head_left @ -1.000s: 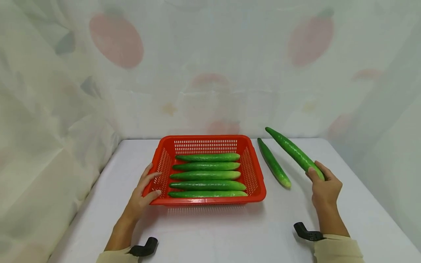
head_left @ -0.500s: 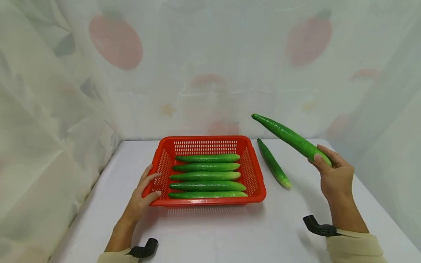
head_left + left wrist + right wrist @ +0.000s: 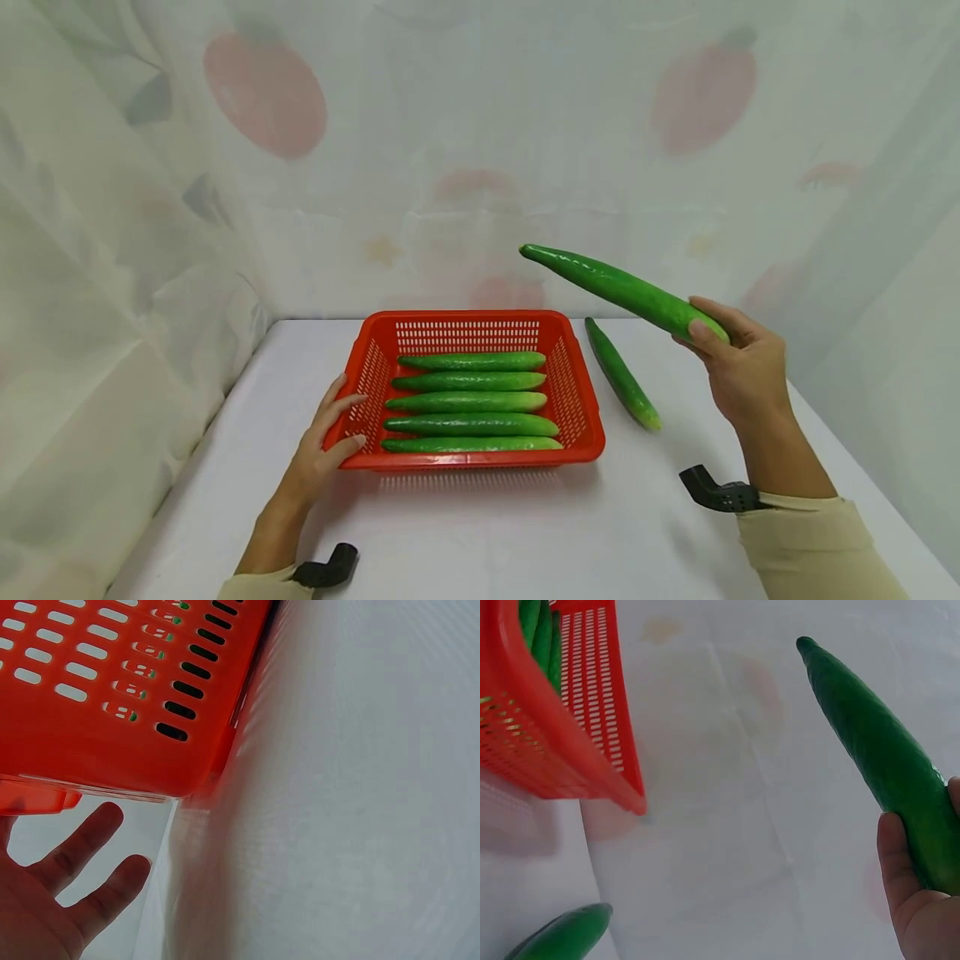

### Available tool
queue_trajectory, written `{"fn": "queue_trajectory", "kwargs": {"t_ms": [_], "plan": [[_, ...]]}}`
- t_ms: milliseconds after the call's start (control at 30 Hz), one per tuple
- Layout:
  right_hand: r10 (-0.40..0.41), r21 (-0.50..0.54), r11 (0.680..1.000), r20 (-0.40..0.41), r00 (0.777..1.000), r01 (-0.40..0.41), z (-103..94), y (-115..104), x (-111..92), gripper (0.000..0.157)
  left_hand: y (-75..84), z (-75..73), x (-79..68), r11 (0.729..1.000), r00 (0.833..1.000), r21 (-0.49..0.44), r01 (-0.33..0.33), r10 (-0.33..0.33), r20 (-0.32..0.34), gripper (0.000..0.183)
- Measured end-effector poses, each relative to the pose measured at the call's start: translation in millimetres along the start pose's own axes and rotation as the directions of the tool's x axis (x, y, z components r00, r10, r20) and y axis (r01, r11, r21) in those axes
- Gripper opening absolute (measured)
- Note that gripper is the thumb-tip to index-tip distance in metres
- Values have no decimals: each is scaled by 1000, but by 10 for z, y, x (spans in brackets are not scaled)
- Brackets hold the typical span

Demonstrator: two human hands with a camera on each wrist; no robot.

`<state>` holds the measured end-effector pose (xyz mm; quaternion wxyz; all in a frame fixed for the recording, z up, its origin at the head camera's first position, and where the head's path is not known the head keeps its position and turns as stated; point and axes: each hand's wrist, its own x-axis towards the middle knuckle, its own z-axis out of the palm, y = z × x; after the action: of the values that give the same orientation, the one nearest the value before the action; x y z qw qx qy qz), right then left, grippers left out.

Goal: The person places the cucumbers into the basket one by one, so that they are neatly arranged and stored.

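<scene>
In the head view my right hand (image 3: pixel 746 367) grips a long green cucumber (image 3: pixel 615 286) by its paler end, its dark tip pointing left and raised above the table. The right wrist view shows the thumb along the side of this cucumber (image 3: pixel 877 742). My left hand (image 3: pixel 311 458) rests with spread fingers at the left rim of a red perforated basket (image 3: pixel 465 459), thumb and one finger reaching over it. In the left wrist view straight fingers (image 3: pixel 112 896) extend outside the basket wall. Several cucumbers (image 3: pixel 468 402) lie side by side in the basket.
Another cucumber (image 3: pixel 621 372) lies slantwise on the white table (image 3: pixel 487 533), just right of the basket. A pale printed curtain (image 3: pixel 480 150) hangs behind the table, with cloth at both sides. Each wrist carries a black device (image 3: pixel 720 492).
My right hand has raised the cucumber, first drifting right, then coming back left, so the tip now points toward the basket's upper right. The left hand and basket have stayed in place.
</scene>
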<state>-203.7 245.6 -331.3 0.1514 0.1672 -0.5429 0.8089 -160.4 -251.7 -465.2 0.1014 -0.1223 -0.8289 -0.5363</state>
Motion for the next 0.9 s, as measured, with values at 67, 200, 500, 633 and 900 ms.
{"fn": "queue_trajectory", "kwargs": {"t_ms": [67,200,500,633,900], "plan": [[-2,-11,1000,16,1000,2,59,-7,40,36,-2,0,-4,1000,1000,0,-2,2,-2,49],[1,-46,999,40,999,1,153,-10,104,35,0,4,-6,1000,1000,-2,-11,11,-6,48],[19,-114,993,91,996,-9,320,19,204,31,-17,3,5,1000,1000,-14,-17,17,-7,48],[37,-140,990,111,993,-22,412,55,257,31,-28,-4,6,1000,1000,-17,-26,26,-8,48],[86,-190,980,119,989,-63,558,192,298,31,-20,-4,5,999,1000,-39,-22,22,0,48]]}}
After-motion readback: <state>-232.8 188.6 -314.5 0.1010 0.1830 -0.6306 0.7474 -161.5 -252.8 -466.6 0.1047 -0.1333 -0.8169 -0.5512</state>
